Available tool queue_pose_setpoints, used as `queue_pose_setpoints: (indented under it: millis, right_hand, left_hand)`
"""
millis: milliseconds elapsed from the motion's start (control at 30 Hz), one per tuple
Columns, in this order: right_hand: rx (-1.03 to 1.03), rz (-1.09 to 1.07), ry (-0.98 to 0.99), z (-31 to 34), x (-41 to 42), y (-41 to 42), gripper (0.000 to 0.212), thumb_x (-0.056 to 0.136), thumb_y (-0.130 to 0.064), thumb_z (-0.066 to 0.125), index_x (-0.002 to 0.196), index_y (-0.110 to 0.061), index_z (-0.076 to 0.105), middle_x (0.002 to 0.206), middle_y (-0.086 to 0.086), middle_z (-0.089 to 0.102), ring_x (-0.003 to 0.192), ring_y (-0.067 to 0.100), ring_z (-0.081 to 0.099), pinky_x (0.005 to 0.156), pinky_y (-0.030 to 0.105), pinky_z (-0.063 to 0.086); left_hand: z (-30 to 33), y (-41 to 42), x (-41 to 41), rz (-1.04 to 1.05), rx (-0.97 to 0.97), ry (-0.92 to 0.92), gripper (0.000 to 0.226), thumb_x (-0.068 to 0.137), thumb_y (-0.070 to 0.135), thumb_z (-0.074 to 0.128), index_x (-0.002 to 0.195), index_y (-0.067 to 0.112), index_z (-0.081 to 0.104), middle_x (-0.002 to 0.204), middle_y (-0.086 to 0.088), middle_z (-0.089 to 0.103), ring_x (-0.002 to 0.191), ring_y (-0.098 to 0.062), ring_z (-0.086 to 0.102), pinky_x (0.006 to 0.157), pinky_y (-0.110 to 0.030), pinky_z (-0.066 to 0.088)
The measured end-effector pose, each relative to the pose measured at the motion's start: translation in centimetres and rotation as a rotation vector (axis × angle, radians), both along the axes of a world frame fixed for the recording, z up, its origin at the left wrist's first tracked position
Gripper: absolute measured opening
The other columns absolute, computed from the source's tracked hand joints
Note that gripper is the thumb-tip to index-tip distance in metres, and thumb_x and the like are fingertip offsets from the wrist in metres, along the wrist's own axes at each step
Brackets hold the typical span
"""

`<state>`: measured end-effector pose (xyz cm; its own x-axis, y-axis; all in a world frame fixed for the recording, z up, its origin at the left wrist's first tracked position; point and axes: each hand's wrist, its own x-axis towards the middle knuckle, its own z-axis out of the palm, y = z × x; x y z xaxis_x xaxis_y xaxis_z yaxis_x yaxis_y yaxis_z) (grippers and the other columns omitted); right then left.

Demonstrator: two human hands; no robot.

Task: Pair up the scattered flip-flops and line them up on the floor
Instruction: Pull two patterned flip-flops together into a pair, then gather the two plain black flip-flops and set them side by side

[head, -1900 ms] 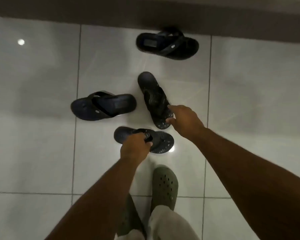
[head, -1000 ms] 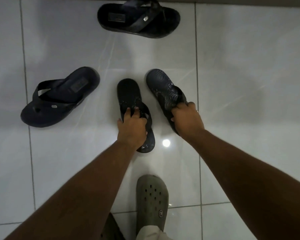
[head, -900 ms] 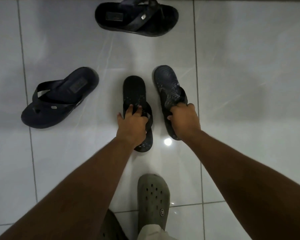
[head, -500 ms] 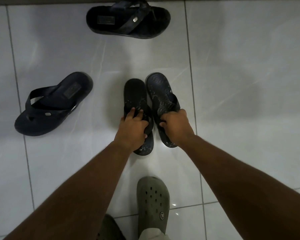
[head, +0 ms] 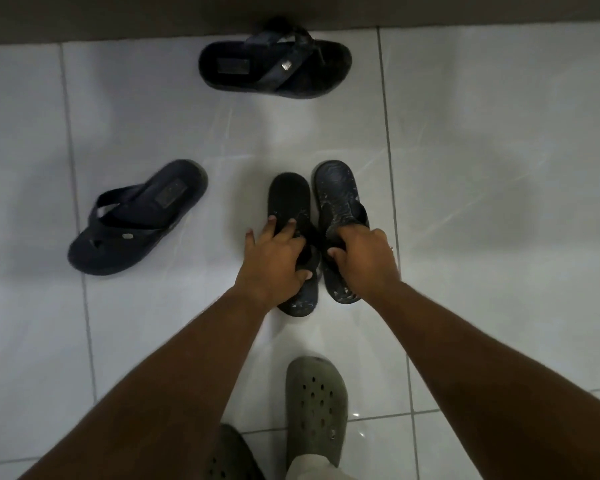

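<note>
Floor (head: 499, 168): pale glossy tiles.
Left hand (head: 274, 261): fingers curled, gripping a black flip-flop (head: 288, 199).
Right hand (head: 362, 259): closed around its twin (head: 336, 188) just beside.

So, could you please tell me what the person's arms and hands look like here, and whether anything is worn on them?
Both forearms are bare as far as the frame shows: no sleeves, gloves or watch in view. The left hand shows short, plain fingernails. The right hand has a small glint at its outer edge that may be a ring, too small to tell. No markings show.
</note>
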<state>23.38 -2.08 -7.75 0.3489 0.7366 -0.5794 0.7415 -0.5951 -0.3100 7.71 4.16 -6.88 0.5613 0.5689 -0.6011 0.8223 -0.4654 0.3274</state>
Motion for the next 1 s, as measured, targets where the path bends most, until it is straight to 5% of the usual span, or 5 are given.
queue_pose_setpoints:
  millis: [100,333,567,700,1000]
  right_hand:
    - [0.029,0.084,0.006,4.0,-0.9,2.4,0.021,0.09,-0.036,0.059,0.106,-0.022,0.06,0.108,0.011,0.064,0.1,0.033,0.054,0.08,0.038,0.049]
    - [0.057,0.347,-0.078,6.0,-3.9,15.8,0.057,0.096,-0.036,0.05,0.147,-0.017,0.034,0.146,0.013,0.044,0.129,0.038,0.041,0.103,0.048,0.039]
    - [-0.018,0.437,-0.397,0.6,-4.1,27.0,0.071,0.094,-0.018,0.052,0.154,-0.027,0.014,0.161,0.016,0.014,0.136,0.055,0.027,0.104,0.066,0.03]
    - [-0.179,0.358,-0.396,-2.3,-2.8,29.2,0.082,0.094,-0.022,0.056,0.155,-0.032,0.002,0.164,0.014,-0.007,0.142,0.056,0.013,0.108,0.069,0.023]
    - [-0.069,0.421,-0.18,-5.2,-5.7,29.6,0.055,0.093,-0.021,0.051,0.145,-0.015,0.038,0.161,0.02,0.007,0.144,0.049,0.016,0.116,0.058,0.024]
  left_hand:
    - [4.0,3.1,-3.0,0.02,0.011,0.062,0.057,0.087,0.042,0.063,0.137,0.021,0.048,0.16,-0.007,0.029,0.148,-0.035,0.02,0.119,-0.056,0.021]
    - [5.0,10.8,-10.9,0.409,0.048,0.187,0.044,0.091,0.022,0.059,0.132,0.011,0.049,0.127,-0.018,0.061,0.113,-0.039,0.061,0.093,-0.049,0.053]
    - [-0.4,15.3,-16.8,0.153,0.066,0.514,0.077,0.081,0.024,0.073,0.145,0.025,0.03,0.162,-0.008,0.001,0.144,-0.046,0.016,0.105,-0.058,0.039]
    - [-2.9,15.8,-17.7,0.142,0.063,0.553,0.061,0.088,0.029,0.066,0.142,0.012,0.042,0.155,-0.015,0.023,0.127,-0.048,0.043,0.098,-0.052,0.05]
    - [-2.1,14.7,-14.2,0.22,-0.027,0.305,0.049,0.084,0.042,0.066,0.122,0.012,0.06,0.121,-0.014,0.051,0.102,-0.038,0.06,0.075,-0.039,0.044]
